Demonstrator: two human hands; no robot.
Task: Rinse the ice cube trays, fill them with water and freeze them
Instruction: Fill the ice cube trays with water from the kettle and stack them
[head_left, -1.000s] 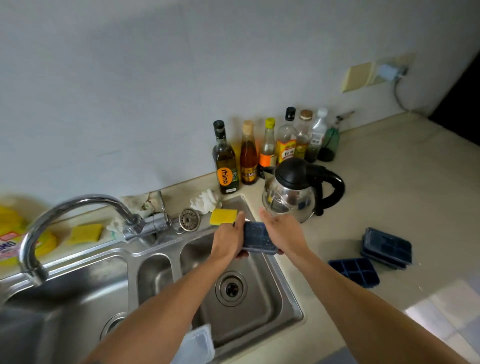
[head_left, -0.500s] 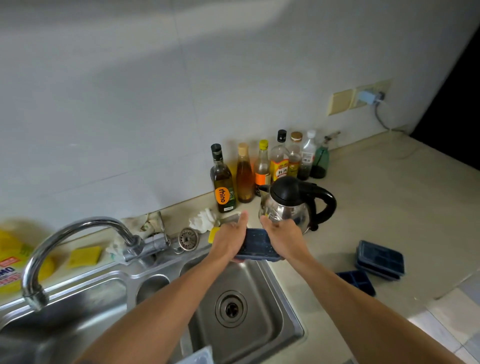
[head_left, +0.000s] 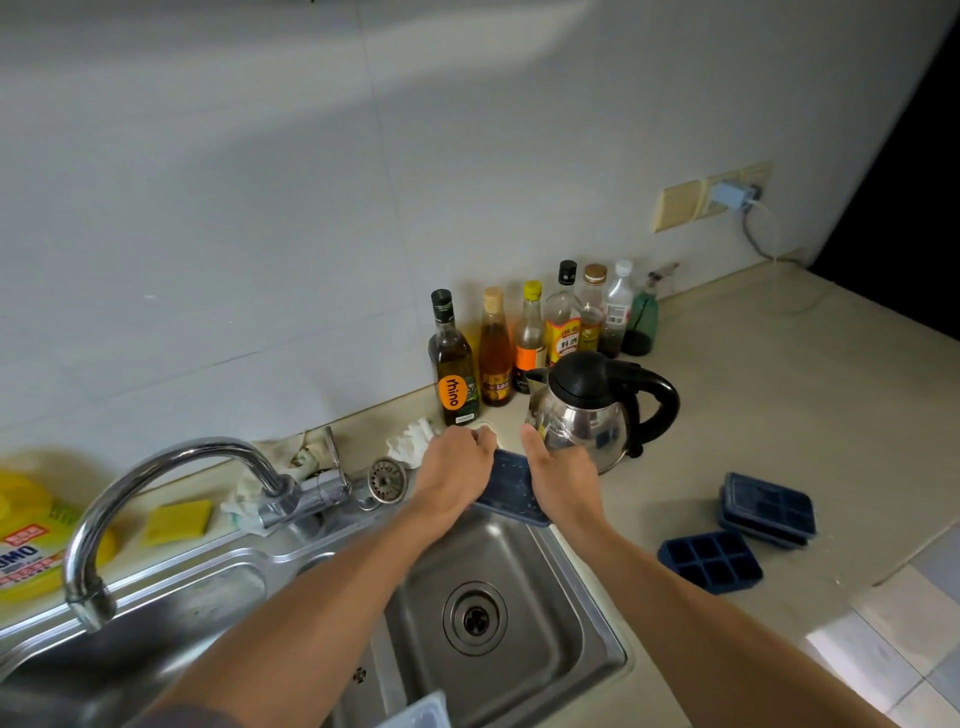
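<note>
My left hand (head_left: 451, 470) and right hand (head_left: 563, 480) clasp the tray (head_left: 511, 488), long axis twelve-to-six; the tap (head_left: 171, 467) lies at nine o'clock, left nearer.

We are standing in a home kitchen, looking down at a shiny metal sink (head_left: 545, 597) with a bent tap (head_left: 171, 467) hanging over it. We are seeing a pale counter (head_left: 779, 415) running along a white tiled wall (head_left: 260, 208), and on it a kettle (head_left: 587, 415) is sitting in front of a row of oil and sauce bottles (head_left: 530, 343), while a yellow sponge (head_left: 176, 522) is lying behind the sink. We are also seeing blue ice cube trays (head_left: 709, 561) lying on the counter near the kettle, a round drain strainer (head_left: 387, 480) beside the tap, and a plug (head_left: 732, 192) sticking in the wall.
</note>
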